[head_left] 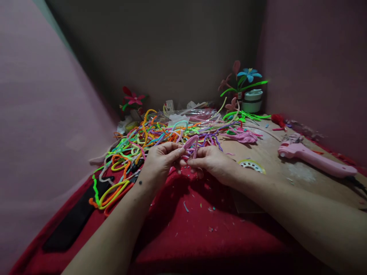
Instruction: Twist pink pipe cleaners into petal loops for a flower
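Between my two hands a pink pipe cleaner [191,141] is bent into a narrow pointed loop, its tip upward. My left hand [165,156] pinches one side of it between thumb and fingers. On the other side, the thumb and fingers of my right hand [210,162] are closed on it too. The lower ends of the pipe cleaner are hidden by my fingers. Just behind my hands spreads a tangled heap of many-coloured pipe cleaners [145,137].
A pink glue gun [315,156] lies on the brown board [275,183] at right, near a tape roll [252,165] and pink pieces [243,136]. Pipe-cleaner flowers [249,74] stand behind. A black strap-like object [71,221] rests on the red cloth [183,236], where scraps are scattered.
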{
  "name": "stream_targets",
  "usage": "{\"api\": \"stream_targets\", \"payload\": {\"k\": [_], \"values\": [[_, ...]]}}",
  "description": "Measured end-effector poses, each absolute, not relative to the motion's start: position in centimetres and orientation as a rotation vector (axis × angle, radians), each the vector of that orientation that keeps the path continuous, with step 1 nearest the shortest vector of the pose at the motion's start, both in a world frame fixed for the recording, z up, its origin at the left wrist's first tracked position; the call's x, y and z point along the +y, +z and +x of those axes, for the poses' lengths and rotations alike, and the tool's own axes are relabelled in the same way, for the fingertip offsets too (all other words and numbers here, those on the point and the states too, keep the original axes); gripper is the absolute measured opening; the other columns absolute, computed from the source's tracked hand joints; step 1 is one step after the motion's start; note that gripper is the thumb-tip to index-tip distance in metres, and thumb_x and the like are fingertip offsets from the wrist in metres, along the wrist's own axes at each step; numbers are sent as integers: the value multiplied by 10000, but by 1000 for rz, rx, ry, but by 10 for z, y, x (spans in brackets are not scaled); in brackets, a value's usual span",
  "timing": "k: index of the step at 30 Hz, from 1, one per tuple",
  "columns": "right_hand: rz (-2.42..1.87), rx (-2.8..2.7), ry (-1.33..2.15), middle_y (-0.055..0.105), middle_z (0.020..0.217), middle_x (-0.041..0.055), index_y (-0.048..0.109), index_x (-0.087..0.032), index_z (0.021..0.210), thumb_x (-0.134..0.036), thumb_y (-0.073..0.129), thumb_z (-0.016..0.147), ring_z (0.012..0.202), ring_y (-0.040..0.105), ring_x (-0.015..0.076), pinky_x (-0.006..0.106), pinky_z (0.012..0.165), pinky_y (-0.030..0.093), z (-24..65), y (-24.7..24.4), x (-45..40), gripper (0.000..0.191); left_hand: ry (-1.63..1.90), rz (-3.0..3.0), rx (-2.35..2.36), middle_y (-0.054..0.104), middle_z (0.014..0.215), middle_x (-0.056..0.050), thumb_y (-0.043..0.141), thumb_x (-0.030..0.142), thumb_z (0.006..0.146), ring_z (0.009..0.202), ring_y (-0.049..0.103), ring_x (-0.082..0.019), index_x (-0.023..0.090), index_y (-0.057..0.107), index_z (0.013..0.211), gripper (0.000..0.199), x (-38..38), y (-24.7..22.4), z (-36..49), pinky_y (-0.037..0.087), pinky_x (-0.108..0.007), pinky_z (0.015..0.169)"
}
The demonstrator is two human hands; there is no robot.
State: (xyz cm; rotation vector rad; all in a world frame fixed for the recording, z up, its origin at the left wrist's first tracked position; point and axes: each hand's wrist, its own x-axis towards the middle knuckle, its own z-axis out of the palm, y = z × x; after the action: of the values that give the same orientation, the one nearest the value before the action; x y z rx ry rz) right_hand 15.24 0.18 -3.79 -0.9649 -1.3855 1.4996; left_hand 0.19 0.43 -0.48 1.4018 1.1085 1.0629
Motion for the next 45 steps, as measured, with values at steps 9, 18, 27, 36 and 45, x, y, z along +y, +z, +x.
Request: {"api": "stream_targets", "payload": {"k": [9, 18, 27, 36, 45], "values": [[-599, -1120, 1515, 646, 655, 10, 569, -136, 742, -184, 669, 661, 530, 598, 100, 260, 590, 497, 150, -36, 3, 138, 1069, 1552, 1121, 623, 602, -15, 633, 212, 711, 462, 536, -84, 98, 610, 753, 123, 2, -2, 4, 415, -180, 411], [-787, -1202, 1276, 575, 532, -17, 549, -136, 606, -235, 673, 660, 423, 495, 70, 210, 433, 381, 153, -34, 2, 168, 1034, 1580, 1155, 622, 663, -26, 684, 254, 663, 479, 527, -88, 92, 599, 752, 203, -3, -5, 11, 410, -199, 425], [-893, -1240, 1179, 512, 481, -45, 534, -144, 602, -190, 617, 703, 430, 452, 69, 217, 449, 333, 152, -32, -1, 138, 1055, 1659, 1188, 555, 523, 19, 656, 237, 688, 425, 492, -85, 104, 587, 734, 156, -4, -7, 13, 378, -194, 401], [-971, -1405, 929, 524, 515, -36, 561, -143, 571, -114, 595, 692, 492, 447, 71, 218, 506, 357, 151, -31, -5, 129, 1167, 1973, 1249, 573, 577, 20, 565, 161, 734, 489, 524, -87, 149, 611, 752, 50, -4, -23, 12, 410, -181, 459], [-848, -1307, 1264, 536, 495, -32, 575, -138, 575, -262, 695, 617, 426, 468, 73, 220, 451, 370, 155, -31, 1, 177, 1277, 2165, 1206, 614, 628, 14, 564, 145, 749, 515, 549, -86, 165, 635, 770, 77, -1, -29, 9, 438, -176, 501]]}}
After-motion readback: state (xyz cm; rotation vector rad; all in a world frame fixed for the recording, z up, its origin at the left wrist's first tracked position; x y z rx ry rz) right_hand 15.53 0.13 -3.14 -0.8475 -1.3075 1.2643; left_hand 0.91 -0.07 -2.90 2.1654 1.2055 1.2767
